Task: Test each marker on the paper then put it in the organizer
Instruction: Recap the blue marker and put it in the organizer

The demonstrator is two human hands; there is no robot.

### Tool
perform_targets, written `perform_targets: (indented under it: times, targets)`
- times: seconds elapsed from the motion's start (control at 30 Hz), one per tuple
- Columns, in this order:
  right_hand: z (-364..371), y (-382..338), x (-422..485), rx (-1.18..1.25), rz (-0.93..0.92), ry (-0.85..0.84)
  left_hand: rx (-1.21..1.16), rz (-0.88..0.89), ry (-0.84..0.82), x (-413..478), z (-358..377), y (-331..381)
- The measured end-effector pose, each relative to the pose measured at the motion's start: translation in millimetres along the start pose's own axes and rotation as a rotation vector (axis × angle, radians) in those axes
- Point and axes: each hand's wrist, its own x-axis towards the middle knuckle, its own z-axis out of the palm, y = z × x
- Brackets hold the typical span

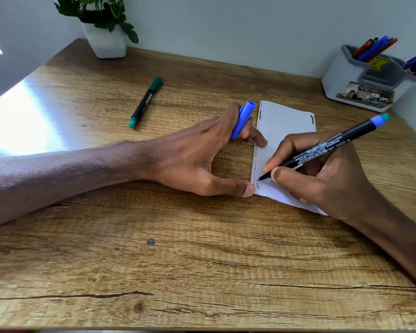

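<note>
A white strip of paper [285, 126] lies right of centre on the wooden desk, with several small scribbles down its left edge. My right hand [322, 174] grips an uncapped black marker with a blue end [327, 150], its tip touching the paper's lower left edge. My left hand [202, 159] presses thumb and a fingertip on the paper's left edge and holds the blue cap [242, 118] between its fingers. A capped green marker [146, 101] lies on the desk to the upper left. The grey organizer [346, 78] stands at the far right corner with several markers in it.
A white pot with a green plant [107, 39] stands at the back left against the wall. The wall runs along the desk's far edge and right side. Bright glare covers the desk's left part [22, 116].
</note>
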Motion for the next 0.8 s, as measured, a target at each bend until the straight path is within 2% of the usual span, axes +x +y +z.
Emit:
perform_targets:
  times: [0.8]
  targets:
    - [1.1,2.6,0.5,0.045,0.083,0.064,-0.002,0.024,0.001,0.4,-0.6,-0.3]
